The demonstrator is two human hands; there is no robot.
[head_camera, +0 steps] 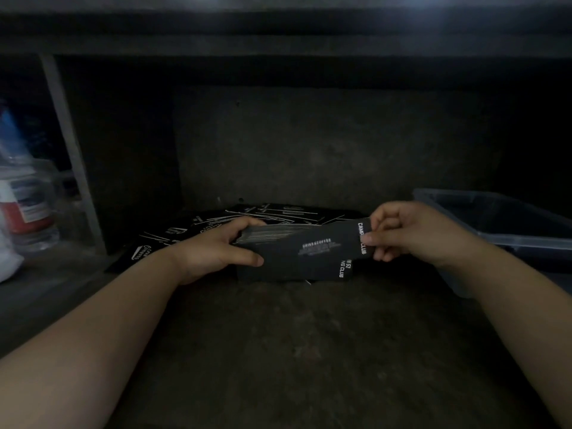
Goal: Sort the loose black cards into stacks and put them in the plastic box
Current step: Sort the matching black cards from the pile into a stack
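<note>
My left hand [213, 250] grips the left end of a thick stack of black cards [278, 261] with white print, held just above a dark shelf floor. My right hand [408, 233] pinches the right end of a single black card [340, 239] that lies across the top of the stack. Behind the stack, several loose black cards [192, 230] lie scattered flat on the shelf. A translucent plastic box [501, 221] stands at the right, just beyond my right hand; its inside is too dark to make out.
The scene is a dim shelf compartment with a dark back wall [309, 144]. A grey upright post [71, 150] divides it from the left bay, where a clear bottle with a red label [24, 199] and other plastic items stand. The shelf floor [294, 351] lies in front.
</note>
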